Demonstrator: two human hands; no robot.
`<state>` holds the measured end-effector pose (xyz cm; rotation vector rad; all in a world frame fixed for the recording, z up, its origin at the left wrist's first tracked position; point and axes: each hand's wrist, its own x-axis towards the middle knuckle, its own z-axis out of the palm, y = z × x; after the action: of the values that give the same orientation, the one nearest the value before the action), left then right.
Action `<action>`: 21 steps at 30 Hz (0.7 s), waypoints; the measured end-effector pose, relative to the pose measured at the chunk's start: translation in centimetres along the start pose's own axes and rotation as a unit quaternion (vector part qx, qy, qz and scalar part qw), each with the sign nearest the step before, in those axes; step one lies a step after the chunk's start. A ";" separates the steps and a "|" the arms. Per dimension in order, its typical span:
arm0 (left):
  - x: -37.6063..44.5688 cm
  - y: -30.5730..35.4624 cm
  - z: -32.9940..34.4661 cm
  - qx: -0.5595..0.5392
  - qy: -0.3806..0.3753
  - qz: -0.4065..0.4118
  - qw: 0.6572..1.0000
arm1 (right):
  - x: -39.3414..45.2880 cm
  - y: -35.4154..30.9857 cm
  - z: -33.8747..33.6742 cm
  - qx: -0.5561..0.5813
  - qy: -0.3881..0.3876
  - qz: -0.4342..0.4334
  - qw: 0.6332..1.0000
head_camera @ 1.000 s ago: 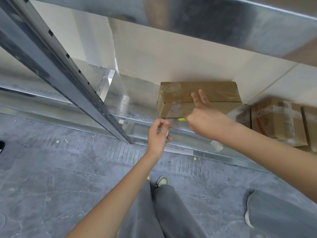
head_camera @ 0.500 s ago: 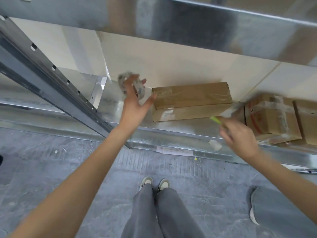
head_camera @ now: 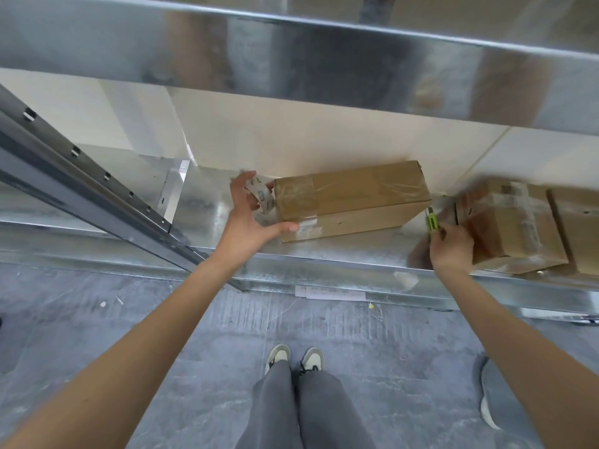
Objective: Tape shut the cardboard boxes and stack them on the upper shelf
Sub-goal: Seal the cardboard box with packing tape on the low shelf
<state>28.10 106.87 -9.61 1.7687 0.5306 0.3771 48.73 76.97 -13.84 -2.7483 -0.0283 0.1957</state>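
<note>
On the metal shelf (head_camera: 340,254), a long cardboard box (head_camera: 353,197) lies flat with its far side close to the pale wall (head_camera: 291,137); clear tape crinkles across its top and left end, and a small white label on its front is too small to read. At the right, a second box (head_camera: 515,228) wrapped in clear tape is smeared by blur, and a third box (head_camera: 580,228) beyond it is cut off by the frame edge; what is printed on them cannot be made out.

At the long box's left end, the left hand (head_camera: 249,222) holds a tape roll (head_camera: 261,196), fingers curled round it from the left, thumb stretched out against the box's lower front corner; the roll's printing is unreadable and part of it is hidden behind the fingers. At the box's right end, the right hand (head_camera: 450,247) is clenched on a green cutter (head_camera: 432,222), whose tip points up just beside the box's right corner; whether it touches the cardboard I cannot tell, and the handle is buried in the fist.

Overhead, the shiny underside of an upper shelf (head_camera: 291,59) fills the top of the view; a slotted grey upright (head_camera: 97,196) slants across the left. Below, a white paper label (head_camera: 334,291) sticks to the shelf's front edge; grey trousers (head_camera: 304,409) and pale shoes (head_camera: 295,356) stand on a mottled grey floor (head_camera: 97,319); a grey shape at the lower right is cut off.
</note>
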 end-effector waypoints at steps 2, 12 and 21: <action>0.2 -0.1 0.0 -0.002 -0.004 -0.002 1.000 | 0.4 -0.2 -0.3 -0.024 -0.004 -0.028 0.999; 0.4 0.4 -0.5 -0.103 0.092 -0.043 0.989 | -2.8 -5.9 -3.8 0.337 -0.104 -0.094 0.931; 1.5 -1.7 0.3 -0.079 0.029 -0.136 0.987 | -2.9 -5.4 -2.1 0.199 -0.063 -0.006 0.978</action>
<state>29.24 107.74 -11.40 1.5124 0.7525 0.2710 46.21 81.03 -9.54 -2.3333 -0.0370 0.3338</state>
